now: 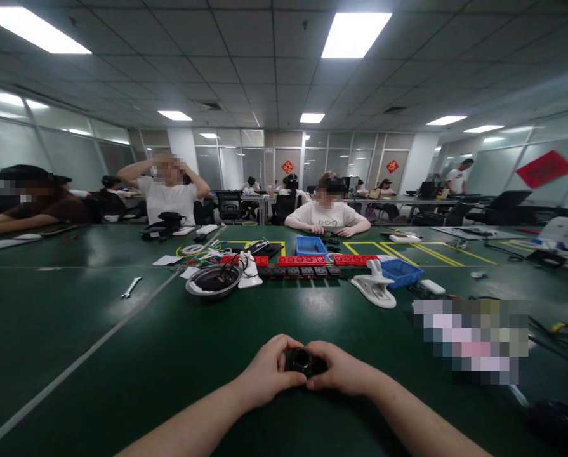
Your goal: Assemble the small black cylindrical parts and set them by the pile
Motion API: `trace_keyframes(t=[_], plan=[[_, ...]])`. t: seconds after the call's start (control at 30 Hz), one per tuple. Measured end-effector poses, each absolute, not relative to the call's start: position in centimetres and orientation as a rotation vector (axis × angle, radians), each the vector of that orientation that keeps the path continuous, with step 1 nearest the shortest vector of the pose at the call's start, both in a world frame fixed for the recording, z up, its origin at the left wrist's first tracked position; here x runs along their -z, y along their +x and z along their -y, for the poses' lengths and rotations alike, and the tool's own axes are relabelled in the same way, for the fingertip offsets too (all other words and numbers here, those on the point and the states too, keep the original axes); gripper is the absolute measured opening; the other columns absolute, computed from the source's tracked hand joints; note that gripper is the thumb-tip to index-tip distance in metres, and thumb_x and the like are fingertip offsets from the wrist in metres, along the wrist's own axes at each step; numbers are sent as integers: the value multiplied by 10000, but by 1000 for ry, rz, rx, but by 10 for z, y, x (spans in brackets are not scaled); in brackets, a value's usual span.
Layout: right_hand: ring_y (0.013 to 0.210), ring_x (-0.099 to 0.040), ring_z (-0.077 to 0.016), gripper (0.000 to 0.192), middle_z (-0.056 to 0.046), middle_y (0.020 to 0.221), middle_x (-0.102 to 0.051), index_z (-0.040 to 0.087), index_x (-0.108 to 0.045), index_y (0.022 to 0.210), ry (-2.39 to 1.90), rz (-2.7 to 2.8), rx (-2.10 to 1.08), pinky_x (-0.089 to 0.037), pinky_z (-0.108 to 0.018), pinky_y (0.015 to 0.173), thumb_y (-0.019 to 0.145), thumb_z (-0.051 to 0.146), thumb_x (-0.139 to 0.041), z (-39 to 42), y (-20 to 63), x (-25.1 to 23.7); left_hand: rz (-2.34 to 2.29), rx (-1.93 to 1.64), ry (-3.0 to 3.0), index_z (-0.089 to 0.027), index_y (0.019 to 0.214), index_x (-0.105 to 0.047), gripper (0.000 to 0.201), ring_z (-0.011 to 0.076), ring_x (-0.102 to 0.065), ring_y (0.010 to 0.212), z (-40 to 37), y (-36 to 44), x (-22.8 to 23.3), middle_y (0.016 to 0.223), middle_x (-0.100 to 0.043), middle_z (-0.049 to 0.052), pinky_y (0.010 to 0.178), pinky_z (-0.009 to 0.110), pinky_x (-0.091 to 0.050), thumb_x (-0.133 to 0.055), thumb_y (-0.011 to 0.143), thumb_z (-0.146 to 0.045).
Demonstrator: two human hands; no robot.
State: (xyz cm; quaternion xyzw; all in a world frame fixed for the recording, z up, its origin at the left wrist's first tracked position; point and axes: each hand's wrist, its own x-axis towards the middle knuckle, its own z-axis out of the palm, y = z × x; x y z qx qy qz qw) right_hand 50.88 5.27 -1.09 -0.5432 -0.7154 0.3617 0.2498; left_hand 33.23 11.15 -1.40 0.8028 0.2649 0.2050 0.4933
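Close in front of me, just above or on the green table (169, 355), a small black round part with a dark hole (301, 362) faces up between my hands. My left hand (267, 371) grips its left side with thumb and fingers. From the other side, my right hand (343, 369) closes on it, the thumb near the front edge. The two thumbs nearly meet below the part. Fingers hide much of its sides, and its exact kind cannot be made out.
Ahead lie a metal bowl with dark cables (213, 280), a white clip base (375, 287), red socket strips (303, 261) and blue trays (311, 245) (402, 273). Left is a wrench (131, 287); right, a blurred-out item (471, 343). Co-workers sit across the table.
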Motion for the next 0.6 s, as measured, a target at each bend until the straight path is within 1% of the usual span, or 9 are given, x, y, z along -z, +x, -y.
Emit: trace_keyframes(t=[0.1,0.2,0.3,0.37,0.43,0.5,0.53,0.57,0.6], plan=[[677,-454,-125,332,20,747,-504,154,-537,785,-1571,1875,-938,-335,-200,555,512,254,-697,-54,507,17,-714,-497,1932,-154,917,-508,378,68,-359,508,-106,335,13,699,-432,-42,458,177,-273,-663,578,-222],[639,-446,-120,370,22,707,-505,153,-489,716,-1726,1845,-700,-301,-191,506,464,312,-708,-55,498,25,-855,-611,1972,-162,877,-511,350,102,-431,602,-99,339,14,787,-479,-14,528,197,-326,-660,564,-205],[638,-472,-138,291,-7,707,-536,154,-479,713,-1937,1813,-343,-302,-211,522,529,310,-641,-54,483,31,-967,-767,2012,-167,849,-511,315,154,-478,776,-95,343,18,846,-504,5,676,232,-359,-648,569,-209],[672,-508,-165,201,-41,733,-567,155,-506,736,-2052,1807,-160,-325,-234,564,601,289,-567,-52,474,28,-1010,-792,2015,-168,851,-507,310,169,-485,822,-94,344,19,859,-512,10,718,245,-358,-640,577,-225],[720,-537,-207,215,-75,763,-591,154,-546,757,-2145,1864,-67,-349,-276,618,635,331,-540,-47,470,13,-1030,-792,2015,-170,856,-504,310,172,-491,833,-95,345,20,869,-517,11,726,248,-361,-635,583,-235],[762,-546,-268,352,-111,780,-603,140,-586,760,-2246,1981,-72,-361,-342,673,567,433,-607,-38,468,-14,-1030,-803,2009,-171,866,-500,314,172,-492,841,-95,344,19,874,-521,11,729,245,-361,-631,588,-232],[785,-543,-302,453,-129,787,-604,124,-602,766,-2283,2045,-106,-359,-378,702,479,469,-665,-31,469,-31,-1025,-803,2002,-171,870,-500,315,172,-491,849,-95,343,18,879,-522,11,734,243,-360,-630,589,-227],[793,-542,-314,498,-131,795,-604,118,-613,779,-2280,2108,-209,-364,-391,710,419,449,-709,-22,469,-48,-1025,-788,1988,-172,875,-499,317,174,-488,861,-94,343,17,888,-523,12,742,242,-357,-629,590,-223],[799,-544,-291,462,-109,819,-605,141,-616,816,-2139,2164,-350,-379,-373,704,465,428,-700,-13,470,-63,-1025,-762,1971,-173,878,-500,316,176,-484,873,-93,342,15,898,-524,13,751,242,-354,-627,593,-223]])
